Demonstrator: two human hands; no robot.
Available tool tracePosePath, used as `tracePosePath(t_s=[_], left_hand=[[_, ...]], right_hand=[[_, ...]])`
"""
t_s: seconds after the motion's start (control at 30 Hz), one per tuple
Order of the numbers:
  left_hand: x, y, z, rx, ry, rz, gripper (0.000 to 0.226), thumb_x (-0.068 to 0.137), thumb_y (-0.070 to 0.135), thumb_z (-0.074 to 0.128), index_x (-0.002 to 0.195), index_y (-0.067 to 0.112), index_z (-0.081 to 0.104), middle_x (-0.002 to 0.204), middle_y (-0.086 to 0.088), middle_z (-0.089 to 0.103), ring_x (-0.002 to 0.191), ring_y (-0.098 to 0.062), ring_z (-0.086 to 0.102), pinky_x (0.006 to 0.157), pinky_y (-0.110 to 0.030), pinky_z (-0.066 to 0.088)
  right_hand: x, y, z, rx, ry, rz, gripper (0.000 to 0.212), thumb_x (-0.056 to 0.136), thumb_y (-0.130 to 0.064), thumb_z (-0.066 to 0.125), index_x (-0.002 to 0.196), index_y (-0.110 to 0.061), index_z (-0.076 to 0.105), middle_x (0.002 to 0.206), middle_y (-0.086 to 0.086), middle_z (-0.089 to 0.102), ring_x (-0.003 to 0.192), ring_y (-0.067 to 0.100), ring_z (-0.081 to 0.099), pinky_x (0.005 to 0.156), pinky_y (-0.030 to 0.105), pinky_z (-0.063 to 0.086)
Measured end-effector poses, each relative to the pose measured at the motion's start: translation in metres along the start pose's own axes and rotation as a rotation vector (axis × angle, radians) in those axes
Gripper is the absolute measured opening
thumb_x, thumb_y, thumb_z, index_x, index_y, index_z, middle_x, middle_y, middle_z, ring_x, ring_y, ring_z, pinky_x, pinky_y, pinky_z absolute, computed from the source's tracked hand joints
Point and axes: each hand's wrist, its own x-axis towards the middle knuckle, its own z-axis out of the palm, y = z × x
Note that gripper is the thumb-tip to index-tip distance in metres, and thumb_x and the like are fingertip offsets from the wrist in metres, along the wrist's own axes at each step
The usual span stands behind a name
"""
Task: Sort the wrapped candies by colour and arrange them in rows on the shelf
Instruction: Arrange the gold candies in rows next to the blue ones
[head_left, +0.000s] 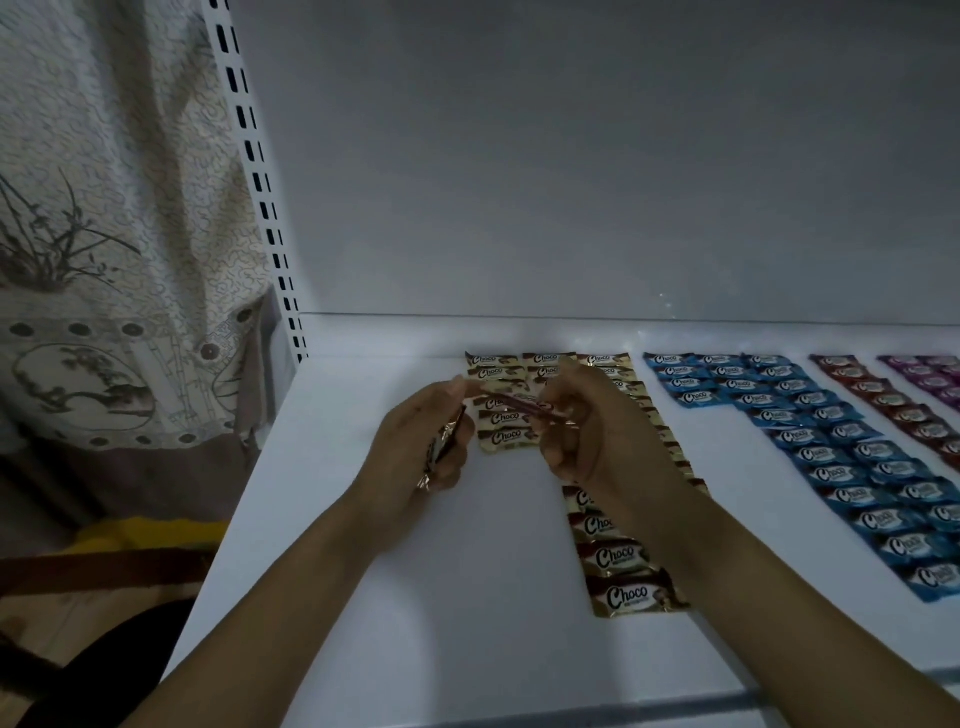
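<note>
- The shelf (363, 571) was a flat, smooth white board with a plain grey back panel (571, 156) rising behind it.
- The gold candies (626, 597) were flat, oblong pillow packs of shiny crinkled foil, brown at the edges, with a "Choco" logo on a pale oval. They lay in columns running from the back of the shelf toward the front, each pack's long axis across the shelf, left to right, logo up.
- The blue candies (831, 441), of the same shape and foil, lay in columns to the right of the gold. Past them came the red candies (898, 410), then the purple candies (930, 374) at the frame's right edge. All of these sat crosswise in the same way.
- The held candy (519, 402) hung above the back of the gold columns, between the two hands. It was blurred, a long thin gold-and-brown strip, its long axis roughly left to right and dipping a little toward the right.
- The right hand (587, 426) had its fingers curled, pinching the right end of the held candy.
- The left hand (415, 441) was curled around the spare candies (444, 441), a small bunch of gold foil packs seen edge-on and standing roughly upright in the palm. Its fingertip reached toward the held candy's left end, but the blur hid whether they touched.
- At the left stood a white slotted upright (249, 156), and beyond it a cream curtain (104, 208) with a fine squiggle weave and dark plant motifs.
</note>
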Motion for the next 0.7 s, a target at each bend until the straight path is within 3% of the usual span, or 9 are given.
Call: tracePosePath(t_s=[0.1,0.23,0.3,0.37,0.5,0.7], left_hand=[[-0.001,0.000,0.001,0.062,0.026,0.005,0.042,0.077,0.036,0.059,0.107,0.007,0.066,0.067,-0.003,0.055,0.041,-0.010,0.034,0.043,-0.019,0.022],[-0.003,0.000,0.000,0.137,0.029,0.052,0.028,0.080,0.027,0.062,0.096,0.004,0.065,0.068,-0.001,0.063,0.041,-0.010,0.033,0.040,-0.018,0.023],[-0.002,-0.001,0.000,0.159,0.044,0.061,0.010,0.088,0.014,0.060,0.086,0.005,0.062,0.066,-0.003,0.064,0.040,-0.010,0.032,0.039,-0.018,0.023],[-0.001,-0.002,0.000,0.167,0.037,0.067,0.012,0.092,0.008,0.057,0.080,0.007,0.059,0.068,-0.005,0.065,0.040,-0.011,0.031,0.039,-0.018,0.023],[-0.001,-0.004,-0.001,0.194,0.003,0.076,0.014,0.091,0.007,0.057,0.077,0.008,0.057,0.074,-0.009,0.070,0.041,-0.012,0.032,0.040,-0.019,0.024],[-0.007,-0.012,0.007,0.392,-0.173,0.138,0.007,0.085,0.005,0.066,0.079,0.003,0.063,0.078,-0.011,0.074,0.040,-0.007,0.046,0.041,-0.017,0.039]], right_hand=[[-0.002,0.003,-0.002,-0.216,-0.009,-0.088,0.007,0.085,-0.015,0.065,0.081,-0.014,0.059,0.062,0.001,0.059,0.047,0.011,0.051,0.041,0.022,0.035],[-0.004,0.007,-0.004,-0.381,-0.003,-0.181,0.016,0.083,-0.005,0.067,0.096,-0.013,0.060,0.068,-0.005,0.064,0.057,0.009,0.058,0.045,0.022,0.042],[-0.004,0.010,-0.007,-0.354,0.019,-0.200,0.022,0.082,-0.005,0.068,0.101,-0.012,0.060,0.073,-0.001,0.066,0.062,0.012,0.061,0.047,0.023,0.045],[-0.003,0.012,-0.009,-0.242,0.042,-0.188,0.026,0.081,-0.005,0.067,0.105,-0.013,0.060,0.079,0.008,0.066,0.069,0.016,0.063,0.052,0.024,0.048],[0.000,0.011,-0.010,0.021,0.068,-0.140,0.022,0.085,-0.005,0.061,0.106,-0.011,0.062,0.085,0.005,0.072,0.077,0.015,0.068,0.065,0.023,0.054],[0.004,0.014,-0.002,-0.063,0.073,-0.201,0.012,0.084,-0.011,0.063,0.095,-0.009,0.068,0.085,0.000,0.072,0.078,0.014,0.067,0.068,0.026,0.054]])
